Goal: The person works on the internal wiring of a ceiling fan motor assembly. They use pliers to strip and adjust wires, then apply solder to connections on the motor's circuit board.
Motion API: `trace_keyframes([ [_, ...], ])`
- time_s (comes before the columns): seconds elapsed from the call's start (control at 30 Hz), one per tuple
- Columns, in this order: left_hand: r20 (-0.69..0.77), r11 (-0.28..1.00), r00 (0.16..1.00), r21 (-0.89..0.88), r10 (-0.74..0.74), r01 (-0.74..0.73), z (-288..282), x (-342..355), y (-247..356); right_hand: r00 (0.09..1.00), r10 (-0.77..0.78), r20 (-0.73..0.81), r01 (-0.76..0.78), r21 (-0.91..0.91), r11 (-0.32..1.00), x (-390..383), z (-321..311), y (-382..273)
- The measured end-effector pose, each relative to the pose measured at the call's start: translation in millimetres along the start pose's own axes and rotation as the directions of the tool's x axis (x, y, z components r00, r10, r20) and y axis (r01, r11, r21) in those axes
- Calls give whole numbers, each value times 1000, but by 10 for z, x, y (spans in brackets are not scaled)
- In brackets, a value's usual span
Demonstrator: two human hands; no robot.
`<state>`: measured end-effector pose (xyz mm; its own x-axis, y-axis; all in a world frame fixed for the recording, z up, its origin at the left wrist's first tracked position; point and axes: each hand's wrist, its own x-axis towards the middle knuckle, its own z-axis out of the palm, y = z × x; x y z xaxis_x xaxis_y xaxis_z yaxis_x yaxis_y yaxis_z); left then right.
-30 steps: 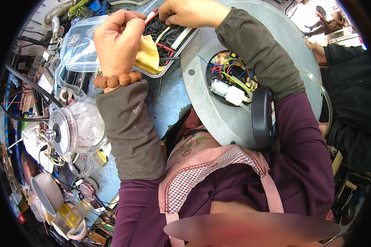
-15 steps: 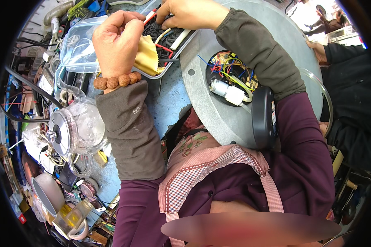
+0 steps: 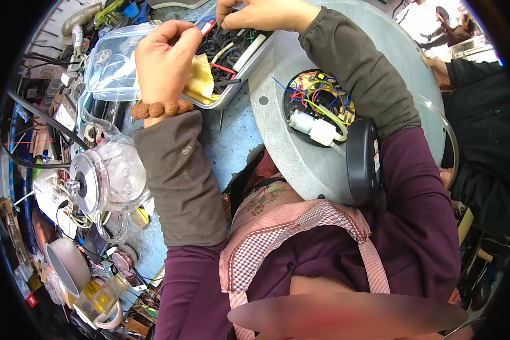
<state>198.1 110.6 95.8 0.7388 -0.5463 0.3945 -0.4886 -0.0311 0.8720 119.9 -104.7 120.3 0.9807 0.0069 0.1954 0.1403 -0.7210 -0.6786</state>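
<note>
Left to right: clear plastic lid, or shallow box, at 9 o'clock of the left hand. Left grip: thumb and fingers drawn in together; any item between them is hidden, so cannot tell if grasping. Yellow cloth beside that hand at 4 o'clock, lying over the near-left rim of the plastic tub. Tub is on the blue tabletop, heaped with black tubing pieces; its right edge runs 1 to 7 o'clock, full long axis masked by hands and cloth. Key relation: pieces lie at 6 o'clock from the right grip, just beneath, and about 3 from the left grip; right hand judged nearer. Right fingers bend down over the tub's far part; cannot tell whether they hold anything. White tube, 4 to 5 o'clock from the right fingertips, points between 1 and 2, axis back to between 7 and 8. Farther right, grey disc with wired opening.
</note>
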Motion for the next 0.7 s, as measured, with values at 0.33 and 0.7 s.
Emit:
trace_keyframes([
  [0.33, 87, 986, 994, 155, -70, 56, 72, -16, 24, 991, -108, -81, 115, 88, 989, 28, 20, 78],
  [0.7, 156, 971, 987, 238, -42, 4, 78, -6, -70, 977, -203, -67, 208, 84, 975, 26, 36, 45],
])
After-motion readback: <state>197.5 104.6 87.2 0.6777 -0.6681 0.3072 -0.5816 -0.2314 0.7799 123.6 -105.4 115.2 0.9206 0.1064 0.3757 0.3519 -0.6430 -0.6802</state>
